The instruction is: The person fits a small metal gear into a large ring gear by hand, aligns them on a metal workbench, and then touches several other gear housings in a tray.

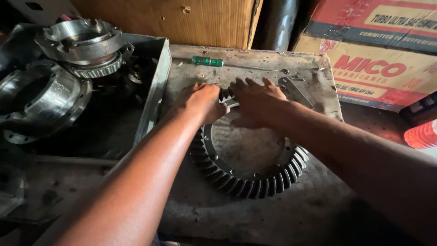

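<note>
Both hands, the left hand (pixel 203 103) and right hand (pixel 256 101), gripped the far rim of the large dark toothed steel ring gear (pixel 248 159) lying flat on the grimy worktop (pixel 255 64), best held evenly, fingers clear of the teeth.

Grimy metal slab (pixel 318 73) bears ring gear (pixel 248 180) (flat), green handle (pixel 207 61).

Hidden under the hands, cut at the edges

The far arc of the ring gear (pixel 248 180) lies hidden beneath the fingers of the left hand (pixel 202 102) and right hand (pixel 255 102); their grip underneath cannot be told. Left of the fingers, the metal housing (pixel 38 102) runs off the picture's edge; to their right, the red container (pixel 421 134) is cut off.
</note>
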